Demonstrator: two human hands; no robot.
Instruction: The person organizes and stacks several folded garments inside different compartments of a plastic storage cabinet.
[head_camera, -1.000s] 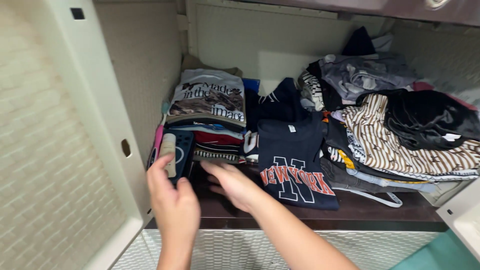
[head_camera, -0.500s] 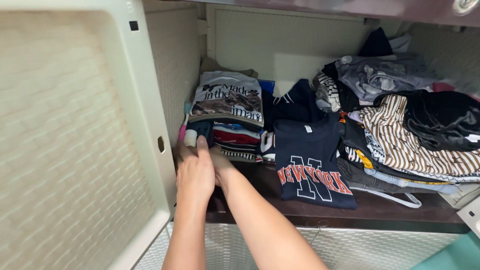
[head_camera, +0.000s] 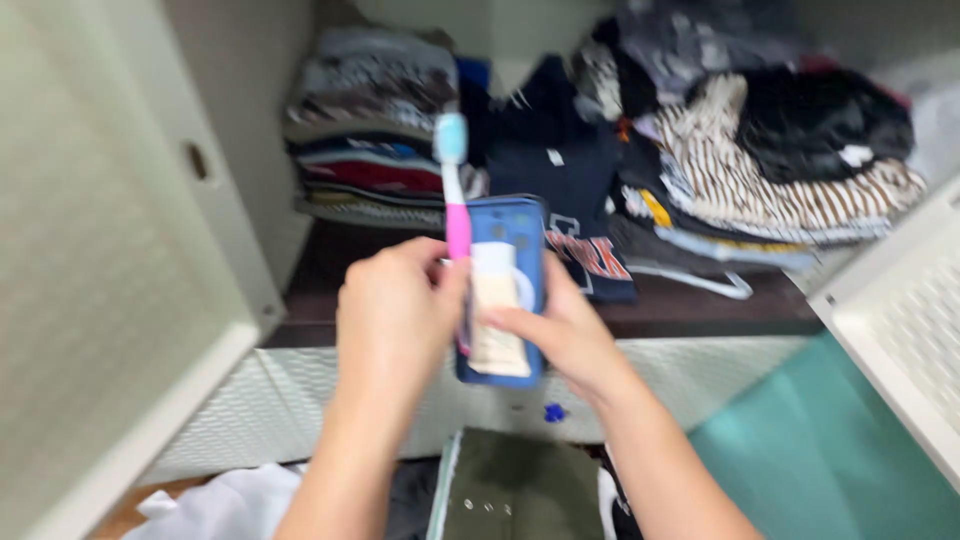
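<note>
Left hand (head_camera: 395, 300) pinches pink toothbrush (head_camera: 455, 200) upright; right hand (head_camera: 560, 325) clasps blue case (head_camera: 505, 290), cream tube pressed against it, both lifted before shelf.

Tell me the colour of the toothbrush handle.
Pink handle on the toothbrush, with a light blue head; the head view shows it.

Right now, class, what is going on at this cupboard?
A person stands at an open cupboard with both hands raised in front of its shelf. The left hand holds a pink toothbrush upright, its blue head on top. The right hand holds a blue pouch with a pale tube against its front. Behind them, folded clothes are stacked on the left of the shelf and looser ones are piled on the right. The picture is blurred.
</note>
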